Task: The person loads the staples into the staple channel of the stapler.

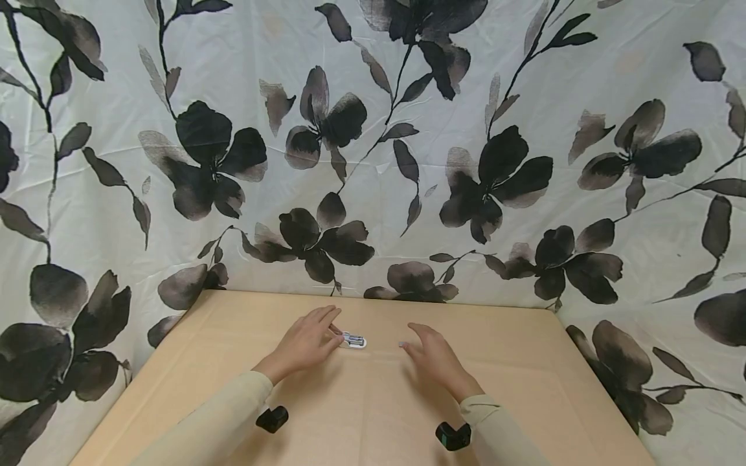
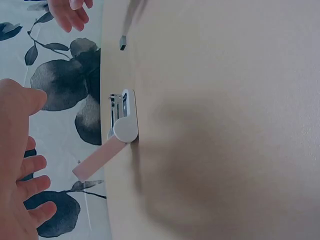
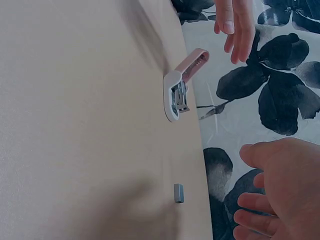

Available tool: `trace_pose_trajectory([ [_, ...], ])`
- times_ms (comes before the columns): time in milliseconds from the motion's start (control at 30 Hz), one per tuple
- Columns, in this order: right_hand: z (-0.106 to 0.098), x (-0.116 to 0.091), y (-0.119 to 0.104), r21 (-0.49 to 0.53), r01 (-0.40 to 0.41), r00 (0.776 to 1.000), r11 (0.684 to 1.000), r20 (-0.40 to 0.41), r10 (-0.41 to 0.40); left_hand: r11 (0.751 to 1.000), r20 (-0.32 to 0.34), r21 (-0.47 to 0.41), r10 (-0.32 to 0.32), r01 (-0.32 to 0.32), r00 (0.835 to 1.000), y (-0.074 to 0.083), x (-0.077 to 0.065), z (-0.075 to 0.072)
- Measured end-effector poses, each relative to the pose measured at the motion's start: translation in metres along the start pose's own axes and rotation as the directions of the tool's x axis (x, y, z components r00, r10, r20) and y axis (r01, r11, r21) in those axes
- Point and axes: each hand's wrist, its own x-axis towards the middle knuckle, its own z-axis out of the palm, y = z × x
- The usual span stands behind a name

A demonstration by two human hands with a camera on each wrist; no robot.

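- Stapler (image 1: 353, 340) gapes on our desk (image 1: 361, 414), likely for access inside.
- Staples (image 3: 179, 193) lie right of it, probably for reach.
- Our left hand (image 1: 307, 341) and right hand (image 1: 436, 357) flank it, relaxed, empty.

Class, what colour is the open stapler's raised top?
The raised top is pink, clearest in the left wrist view.

Head view from above, facing forward and down, wrist views closer, turned sideways, both sharing the stapler (image 2: 125, 129)

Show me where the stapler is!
In the head view, the stapler sits on the table between the left hand and right hand, nearer the left.
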Motion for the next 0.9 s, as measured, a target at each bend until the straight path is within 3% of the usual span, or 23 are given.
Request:
trace_pose_trajectory([
  [400,0.003,0.001,0.006,0.042,-0.02,1.0,0.999,-0.018,0.021,0.998,-0.02,-0.061,-0.001,0.0,1.0,-0.005,0.0,0.003],
  [900,0.009,-0.001,0.01,0.062,-0.064,0.997,0.996,-0.037,0.066,0.986,0.034,-0.163,-0.034,0.039,0.999,-0.011,0.0,0.008],
])
